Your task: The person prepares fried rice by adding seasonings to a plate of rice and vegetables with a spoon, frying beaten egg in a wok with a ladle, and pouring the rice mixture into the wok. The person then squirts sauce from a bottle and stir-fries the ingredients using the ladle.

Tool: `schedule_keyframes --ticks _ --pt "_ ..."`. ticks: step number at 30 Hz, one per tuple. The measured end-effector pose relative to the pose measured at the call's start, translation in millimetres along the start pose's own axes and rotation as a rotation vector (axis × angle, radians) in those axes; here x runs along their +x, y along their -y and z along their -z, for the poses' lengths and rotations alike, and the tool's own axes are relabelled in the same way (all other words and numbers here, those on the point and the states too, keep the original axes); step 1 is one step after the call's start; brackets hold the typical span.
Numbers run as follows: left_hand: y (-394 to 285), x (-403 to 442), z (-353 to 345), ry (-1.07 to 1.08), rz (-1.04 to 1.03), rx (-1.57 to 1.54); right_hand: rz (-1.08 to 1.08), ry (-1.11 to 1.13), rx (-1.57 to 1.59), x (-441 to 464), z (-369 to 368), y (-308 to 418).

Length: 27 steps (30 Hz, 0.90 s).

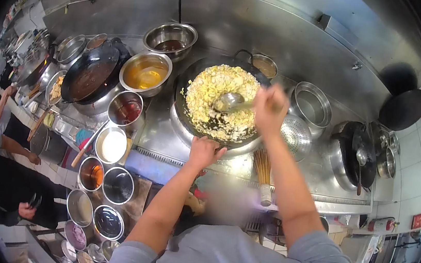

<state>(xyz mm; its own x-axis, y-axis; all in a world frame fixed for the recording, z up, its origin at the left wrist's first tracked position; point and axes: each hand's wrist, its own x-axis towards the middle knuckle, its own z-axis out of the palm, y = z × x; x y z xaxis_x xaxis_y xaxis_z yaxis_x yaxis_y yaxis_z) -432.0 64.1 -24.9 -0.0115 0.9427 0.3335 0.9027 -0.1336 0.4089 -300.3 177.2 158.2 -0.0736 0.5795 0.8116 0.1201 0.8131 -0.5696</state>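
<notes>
A large black wok (186, 71) sits on the burner, full of yellow and white chopped food (221, 81) that looks like egg fried rice. My right hand (271, 109), slightly blurred, is closed round the handle of a ladle over the wok's right side. The metal ladle bowl (228, 101) rests in the middle of the food. At the near rim, my left hand (206, 154) grips the wok, its fingers over the edge. Part of that grip is hidden beneath the hand.
Steel bowls of liquid (147, 75) stand left of the wok, with several sauce pots (111, 145) nearer. To the right lie a perforated strainer (295, 138), a bamboo brush (263, 171) and a second wok (356, 153). Other people (4, 160) stand at far left.
</notes>
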Motion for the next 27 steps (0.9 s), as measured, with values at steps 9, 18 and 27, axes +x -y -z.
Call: schedule_keyframes --ticks 9,18,27 --pt "8.5 5.8 -3.1 -0.069 -0.066 0.000 -0.203 -0.165 0.333 53.9 -12.9 -52.9" --pt "7.9 -5.3 -11.6 -0.016 0.000 0.043 -0.170 -0.041 0.258 43.3 -31.8 -34.3" --pt "18.1 -4.0 -27.0 0.007 -0.022 0.064 -0.114 -0.134 0.065 61.3 -13.5 -87.3"
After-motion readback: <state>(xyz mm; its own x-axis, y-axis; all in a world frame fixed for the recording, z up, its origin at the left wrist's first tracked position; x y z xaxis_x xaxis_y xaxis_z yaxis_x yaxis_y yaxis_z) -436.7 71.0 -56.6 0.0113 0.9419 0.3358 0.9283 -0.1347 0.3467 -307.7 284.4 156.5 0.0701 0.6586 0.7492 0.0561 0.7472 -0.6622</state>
